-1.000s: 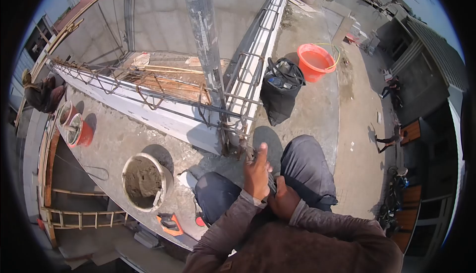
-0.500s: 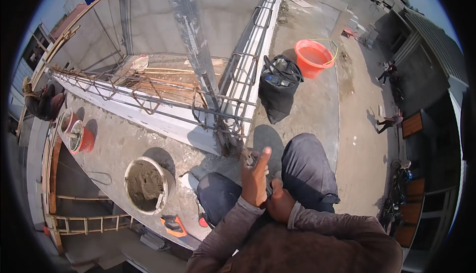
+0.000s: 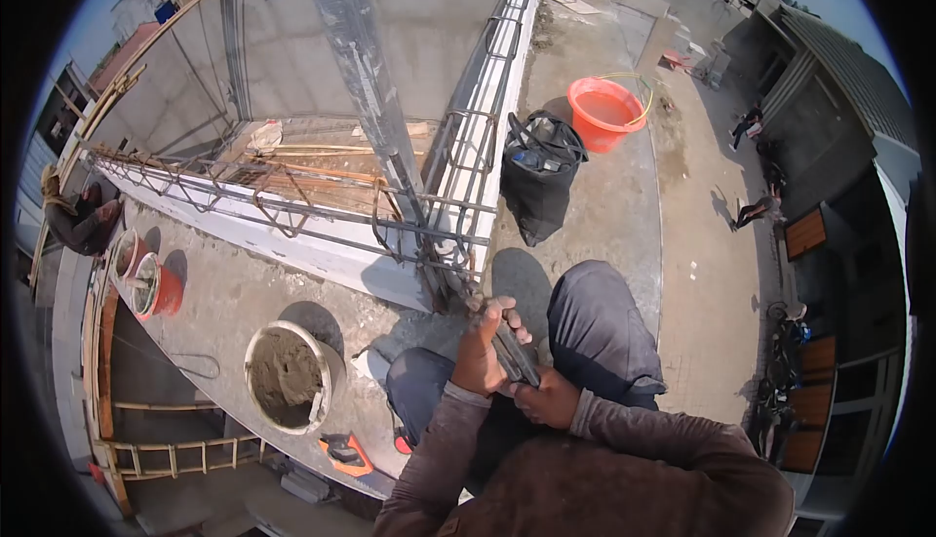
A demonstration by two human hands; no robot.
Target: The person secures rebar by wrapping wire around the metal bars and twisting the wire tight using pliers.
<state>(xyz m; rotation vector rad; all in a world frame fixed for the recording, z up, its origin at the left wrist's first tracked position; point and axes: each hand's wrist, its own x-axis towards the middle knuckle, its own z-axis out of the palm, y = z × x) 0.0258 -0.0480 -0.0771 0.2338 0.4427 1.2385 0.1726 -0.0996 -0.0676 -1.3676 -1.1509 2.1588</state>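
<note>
Between my knees is a dark, narrow, long tool (image 3: 515, 356), its exact kind unclear. My right hand (image 3: 548, 399) is closed round its lower end. My left hand (image 3: 480, 350) lies along the tool's upper part, palm up, with fingers spread and bent beside it. Just beyond my left hand is the foot of the rebar cage (image 3: 450, 278), at the corner of two white walls. A bucket of grey mortar (image 3: 283, 376) stands to the left, and an orange-handled saw (image 3: 346, 454) lies below it near the slab's edge.
A black bag (image 3: 539, 176) and a red tub (image 3: 606, 114) of liquid stand ahead. Smaller buckets (image 3: 159, 285) are at the left, near a seated person (image 3: 80, 213). The slab drops off at the lower left, by a bamboo ladder (image 3: 185, 456). People are far below at the right.
My left hand has turned and its fingers have opened out, showing more of the tool. The view has shifted slightly.
</note>
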